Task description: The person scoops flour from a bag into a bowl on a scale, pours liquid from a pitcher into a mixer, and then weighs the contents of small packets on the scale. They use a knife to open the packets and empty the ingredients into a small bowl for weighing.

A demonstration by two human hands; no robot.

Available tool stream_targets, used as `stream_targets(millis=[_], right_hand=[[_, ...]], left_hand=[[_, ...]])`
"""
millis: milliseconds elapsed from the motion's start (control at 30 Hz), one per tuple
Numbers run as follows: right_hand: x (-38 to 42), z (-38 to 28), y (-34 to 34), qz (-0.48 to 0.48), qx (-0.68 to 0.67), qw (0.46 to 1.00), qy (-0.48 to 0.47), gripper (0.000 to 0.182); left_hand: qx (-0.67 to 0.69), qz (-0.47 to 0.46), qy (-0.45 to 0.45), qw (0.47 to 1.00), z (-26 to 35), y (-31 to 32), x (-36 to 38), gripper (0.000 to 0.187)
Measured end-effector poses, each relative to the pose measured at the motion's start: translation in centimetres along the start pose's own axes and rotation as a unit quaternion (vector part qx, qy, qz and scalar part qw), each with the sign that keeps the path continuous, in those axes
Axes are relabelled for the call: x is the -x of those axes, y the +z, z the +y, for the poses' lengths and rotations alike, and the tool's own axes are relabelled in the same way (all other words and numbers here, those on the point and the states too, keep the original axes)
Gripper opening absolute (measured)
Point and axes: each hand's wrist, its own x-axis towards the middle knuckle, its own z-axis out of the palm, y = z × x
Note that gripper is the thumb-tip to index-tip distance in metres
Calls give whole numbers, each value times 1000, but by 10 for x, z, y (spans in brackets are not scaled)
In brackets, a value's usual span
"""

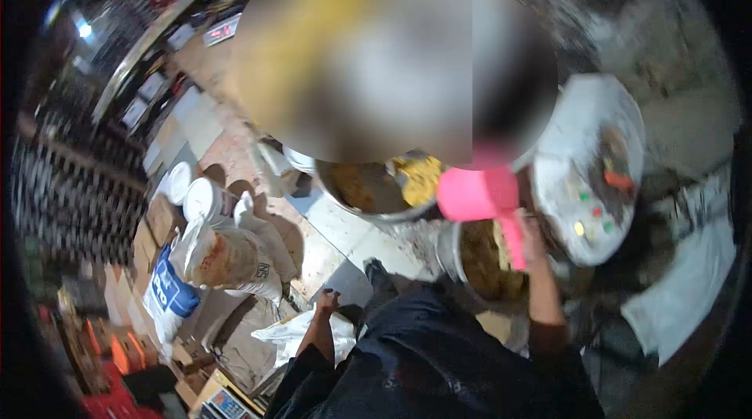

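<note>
Presently, one pink jug (pixel 476 193), centre right of the frame, above the pot (pixel 449 251); whether it touches the rim, I cannot tell. Make: plastic, by the look of it. Handling, by my judgement: light when empty, stiff in the wall, hard to break, heavier at the body end if loaded; the contents are hidden from me. Slippery, probably, should the surface be wet or greasy. Place to hold: the long handle (pixel 513 240), gripped well along its length, wrist braced against the body's tipping weight.

One right hand (pixel 533 245), mine: closed about that handle, the fingers partly hidden. Forearm rising from the lower right of the frame, dark sleeve pushed back, the fist at the pot's right side. Jug body up and left of the fist, handle slanting down.

One left hand (pixel 327 301), mine: lower centre left, loosely curled, nothing visible in it; too small to tell whether the fingertips meet. Forearm angled upward from the bottom edge, elbow bent, apart from the jug.

Nearby: one pan (pixel 376 217), centre, with yellow stuff (pixel 421 180); sacks (pixel 223 258), left.
</note>
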Motion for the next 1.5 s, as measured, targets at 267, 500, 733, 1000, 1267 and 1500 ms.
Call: stream_targets(millis=[267, 500, 733, 1000, 1267, 1500], right_hand=[[-154, -243, 98, -11, 65, 972, -224, 53], [-305, -305, 128, 32, 163, 968, -190, 52], [-369, -309, 127, 30, 195, 966, -166, 55], [-333, -315, 143, -46, 97, 993, -56, 63], [-340, -355, 121, 322, 414, 660, -538, 66], [-125, -256, 248, 27, 243, 488, -838, 44]], left_hand=[[25, 165, 40, 985, -14, -87, -32, 59], [128, 184, -36, 974, -67, -131, 15, 57], [175, 263, -153, 936, -143, -108, 73, 45], [221, 325, -188, 900, -174, -28, 154, 58], [195, 360, -225, 884, -199, 84, 266, 59], [178, 309, -252, 900, -264, 144, 335, 61]])
